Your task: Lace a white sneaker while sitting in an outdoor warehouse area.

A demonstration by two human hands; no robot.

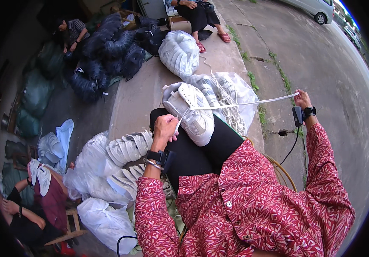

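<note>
A white and pale grey sneaker (193,112) rests on my black-clad knees, its toe pointing toward me. A flat white shoelace (240,104) runs from its eyelets, stretched taut out to the right. My right hand (303,100), far out over the pavement, pinches the end of that lace. Close against the shoe's left side, my left hand (166,128) is closed on a shorter white length of lace beside the toe. Just past the shoe lies a bundle of loose white laces (229,100) on a clear plastic bag with more shoes.
Bagged white shoes (126,150) lie left of my legs, with a white plastic bag (107,222) nearer. A round bag of shoe parts (179,53) and dark sacks (107,51) stand farther off. Other people sit at the left and far side. A yellow hose (283,169) curves at my right.
</note>
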